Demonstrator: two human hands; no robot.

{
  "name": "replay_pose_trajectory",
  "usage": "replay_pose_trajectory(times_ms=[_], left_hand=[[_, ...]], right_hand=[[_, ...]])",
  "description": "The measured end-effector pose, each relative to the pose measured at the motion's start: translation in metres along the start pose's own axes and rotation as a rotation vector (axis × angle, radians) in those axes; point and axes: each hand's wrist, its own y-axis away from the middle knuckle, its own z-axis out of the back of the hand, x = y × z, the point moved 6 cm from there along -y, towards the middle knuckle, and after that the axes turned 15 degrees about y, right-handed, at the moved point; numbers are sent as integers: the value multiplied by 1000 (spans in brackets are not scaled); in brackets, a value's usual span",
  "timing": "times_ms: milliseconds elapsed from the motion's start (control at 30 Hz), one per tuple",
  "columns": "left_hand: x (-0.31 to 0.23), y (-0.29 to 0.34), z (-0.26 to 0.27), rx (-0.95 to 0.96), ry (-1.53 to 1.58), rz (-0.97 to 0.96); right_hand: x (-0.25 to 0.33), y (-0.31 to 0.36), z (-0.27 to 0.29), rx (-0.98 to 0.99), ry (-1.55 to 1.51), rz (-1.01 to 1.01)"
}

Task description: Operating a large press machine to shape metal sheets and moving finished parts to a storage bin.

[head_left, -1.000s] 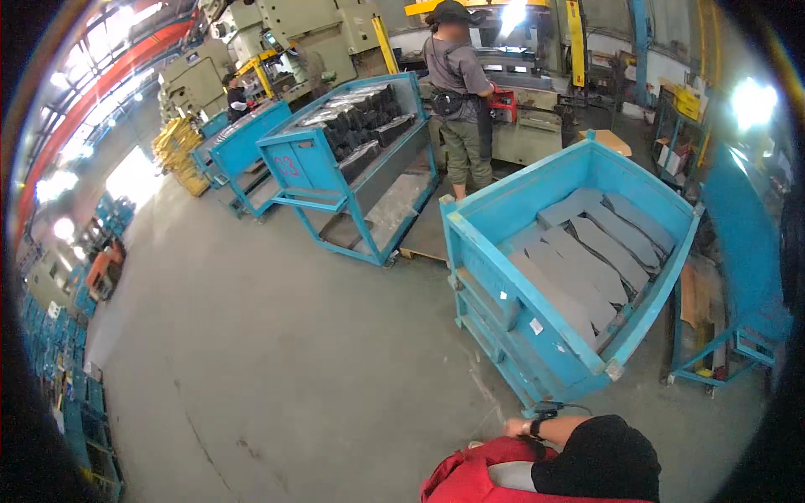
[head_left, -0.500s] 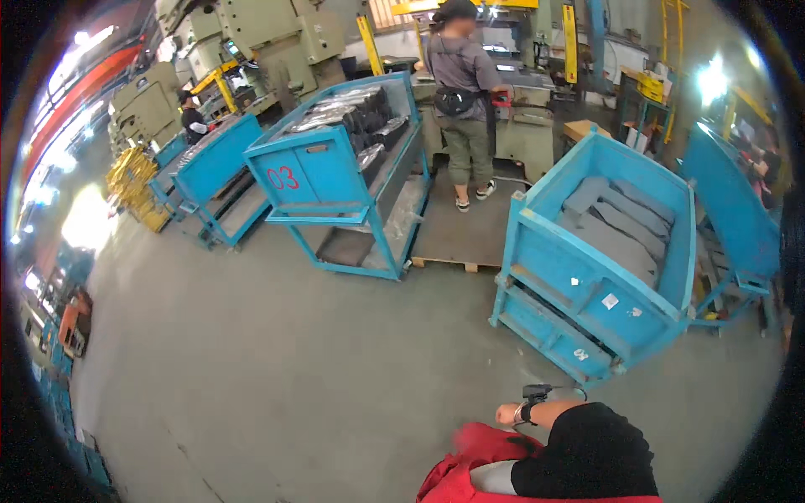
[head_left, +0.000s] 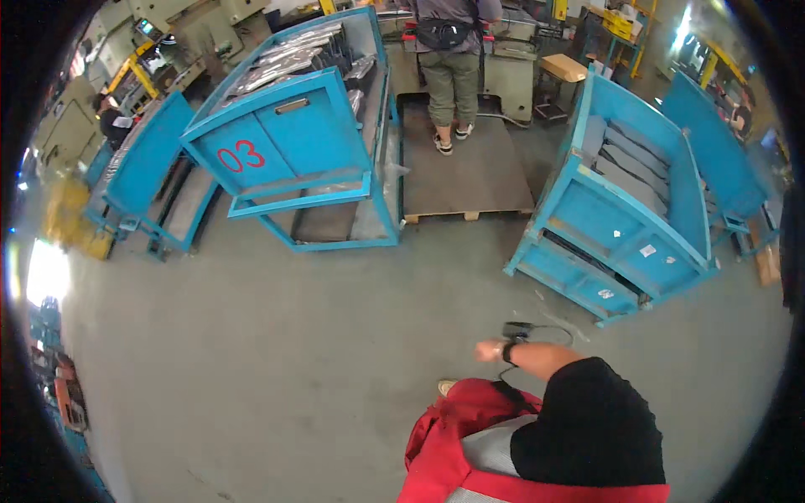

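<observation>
My right hand [head_left: 489,350] hangs over the grey floor in front of my body, its fingers curled closed and slightly blurred, with nothing visible in them. A black wristband [head_left: 509,352] circles that wrist, and a small black device [head_left: 516,330] with a thin cable sits beside it. My right arm has a short black sleeve [head_left: 591,423], next to red clothing [head_left: 482,411] on my body. Nearest to the hand is the blue metal bin [head_left: 620,239], which stands apart from it and holds grey flat pieces [head_left: 633,176]. My left hand is out of view.
A blue cart [head_left: 281,134] holds stacked dark, shiny parts [head_left: 289,57]. Behind it, a person [head_left: 453,75] stands on a wooden platform [head_left: 465,172] facing a machine. Another blue cart [head_left: 147,155] is at the left, and a tilted blue panel [head_left: 721,151] at the right.
The view has tipped downward and moved closer to the carts. My right hand now appears higher and slightly further left, still curled. A shoe tip shows below it.
</observation>
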Motion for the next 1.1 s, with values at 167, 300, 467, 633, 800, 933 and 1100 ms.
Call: replay_pose_trajectory(times_ms=[167, 300, 467, 633, 800, 933, 1100], left_hand=[[-77, -78, 4, 8, 46, 67], [-143, -150, 37, -4, 92, 77], [-259, -254, 54, 55, 140, 34], [-418, -352, 21, 187, 159, -94], [-571, -461, -69, 323, 182, -281], [-629, -526, -124, 421, 25, -194], [-655, -613, -94, 418, -27, -101]], right_hand=[[102, -71, 179, -241, -173, 67], [161, -167, 218, -367, -240, 62], [220, -205, 208, -84, -90, 49], [262, -263, 170, 55, -46, -54], [299, -344, 212, 253, -143, -62], [289, -477, 259, 7, -6, -127], [379, -570, 461, -72, -190, -25]])
